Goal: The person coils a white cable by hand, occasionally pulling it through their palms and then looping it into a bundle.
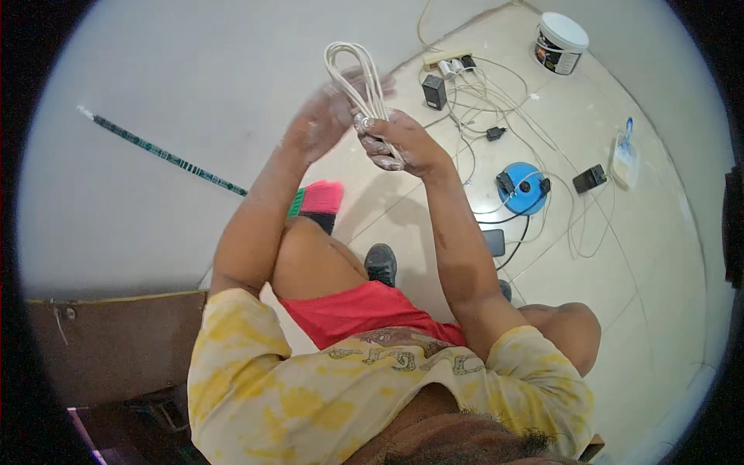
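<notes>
A white cable (366,72), folded into long loops, is held up before me. My right hand (407,139) is shut on the lower part of the bundle, with the loops rising above its fingers. My left hand (343,110) is blurred and lies behind the loops; whether it grips any of the cable cannot be told. Both hands bear a white powdery or pasty residue. Beyond them on the tiled floor, a power strip (446,61) has several plugs in it, near a black adapter (434,92) and a tangle of pale cables (494,102).
A blue round cable reel or socket unit (523,189) with plugs stands on the floor at right, near a black charger (589,179), a phone-like device (494,242) and a plastic tray with a brush (625,160). A lidded bucket (561,43) stands behind. A pink broom (321,197) lies left.
</notes>
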Available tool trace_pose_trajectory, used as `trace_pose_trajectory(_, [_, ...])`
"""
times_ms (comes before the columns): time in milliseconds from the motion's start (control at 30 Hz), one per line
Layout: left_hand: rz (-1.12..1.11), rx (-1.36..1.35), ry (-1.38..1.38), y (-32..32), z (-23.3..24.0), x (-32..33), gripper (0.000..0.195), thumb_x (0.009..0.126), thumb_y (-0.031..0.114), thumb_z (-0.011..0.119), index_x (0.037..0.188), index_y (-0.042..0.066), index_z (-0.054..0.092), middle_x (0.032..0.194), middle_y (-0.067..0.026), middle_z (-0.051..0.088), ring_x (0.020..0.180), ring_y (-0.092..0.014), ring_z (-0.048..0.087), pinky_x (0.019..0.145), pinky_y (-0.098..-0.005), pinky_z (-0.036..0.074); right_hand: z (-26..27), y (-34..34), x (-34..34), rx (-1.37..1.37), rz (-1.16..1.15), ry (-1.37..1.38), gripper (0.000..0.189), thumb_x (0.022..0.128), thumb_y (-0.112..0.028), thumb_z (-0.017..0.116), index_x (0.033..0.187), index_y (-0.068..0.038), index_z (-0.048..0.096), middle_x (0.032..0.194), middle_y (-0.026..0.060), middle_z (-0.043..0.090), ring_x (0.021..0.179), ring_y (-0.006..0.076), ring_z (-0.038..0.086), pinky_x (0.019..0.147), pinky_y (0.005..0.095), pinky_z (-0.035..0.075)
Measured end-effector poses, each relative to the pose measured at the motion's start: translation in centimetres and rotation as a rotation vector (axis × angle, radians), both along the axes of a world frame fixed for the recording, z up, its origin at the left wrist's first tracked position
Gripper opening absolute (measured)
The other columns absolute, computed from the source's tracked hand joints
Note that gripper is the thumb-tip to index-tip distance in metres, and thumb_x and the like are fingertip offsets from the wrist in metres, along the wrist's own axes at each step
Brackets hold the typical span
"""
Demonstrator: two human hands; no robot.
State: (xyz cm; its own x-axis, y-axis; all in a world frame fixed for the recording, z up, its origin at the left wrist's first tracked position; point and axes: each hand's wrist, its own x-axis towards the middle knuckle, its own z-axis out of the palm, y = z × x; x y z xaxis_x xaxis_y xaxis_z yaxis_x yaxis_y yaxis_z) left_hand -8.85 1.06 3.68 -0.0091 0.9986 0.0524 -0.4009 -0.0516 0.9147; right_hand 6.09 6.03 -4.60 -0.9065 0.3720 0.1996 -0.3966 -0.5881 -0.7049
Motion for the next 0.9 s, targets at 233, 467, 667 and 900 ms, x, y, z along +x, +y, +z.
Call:
trace_pose_trajectory(233, [-0.076,-0.335,0.058,1.5,-3.6,-0.7,0.035,0.100,0.037,0.048,0.075,0.012,0.045,0.067,-0.0043,0.048,0.085,-0.026,0.061,0.090,-0.0412,0.050,-3.5,-1.0,-2.9,0.021,-0.080,-0.107,0.024,0.093,-0.026,0.061,0.080,-0.007,0.054,0.064,-0.0012,0.048,0.052,0.0096,0.046,0.044,0.0258,0.034])
trace_pose_trajectory(467, [0.054,-0.290,-0.315,-2.5,-12.2,-3.8,0.036,0.098,0.036,0.052,0.072,0.014,0.043,0.060,0.0018,0.039,0.058,-0.015,0.044,0.069,-0.0323,0.046,-9.9,-4.2,-4.8,0.471,-0.168,-0.330,0.035,0.097,-0.031,0.054,0.077,-0.003,0.057,0.064,0.0026,0.055,0.060,0.0101,0.054,0.054,0.0263,0.043])
trace_pose_trajectory(667, [0.019,-0.388,-0.594,-6.5,-20.9,-7.2,0.032,0.098,0.029,0.051,0.070,0.017,0.041,0.054,0.0049,0.031,0.047,-0.009,0.033,0.048,-0.0239,0.034,-17.1,-9.1,-6.1,0.340,-0.043,-0.486,0.036,0.100,-0.030,0.047,0.076,-0.004,0.051,0.058,-0.0004,0.048,0.054,0.0108,0.045,0.049,0.0283,0.037])
trace_pose_trajectory(900, [0.144,-0.426,-0.729,-5.8,-26.4,-6.8,0.035,0.098,0.028,0.052,0.066,0.017,0.042,0.053,0.0059,0.031,0.043,-0.007,0.029,0.041,-0.0230,0.028,-20.3,-9.9,-5.3,0.161,0.060,-0.747,0.031,0.100,-0.027,0.045,0.078,-0.007,0.049,0.061,-0.0040,0.043,0.052,0.0091,0.037,0.047,0.0280,0.032])
